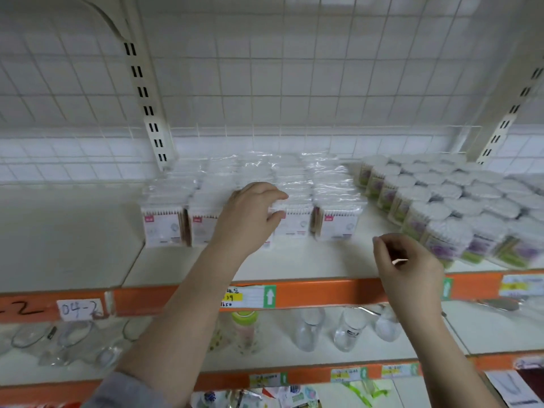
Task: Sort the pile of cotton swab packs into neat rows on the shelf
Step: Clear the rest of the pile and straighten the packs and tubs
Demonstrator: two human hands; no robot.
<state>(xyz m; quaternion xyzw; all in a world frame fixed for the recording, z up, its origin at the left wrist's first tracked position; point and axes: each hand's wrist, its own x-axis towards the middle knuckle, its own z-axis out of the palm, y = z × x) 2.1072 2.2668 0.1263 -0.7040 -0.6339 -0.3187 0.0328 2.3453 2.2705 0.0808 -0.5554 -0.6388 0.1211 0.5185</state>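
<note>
Flat swab packs (pixel 250 198) are lined up in rows on the shelf (pixel 309 260), left of centre. The front pack (pixel 293 220) of the middle row is pinched by the left hand (pixel 250 216); it is best squared flush with its neighbours. Clear film and white tips are seen. The right hand (pixel 409 263) is loosely curled, empty, nearer.
</note>
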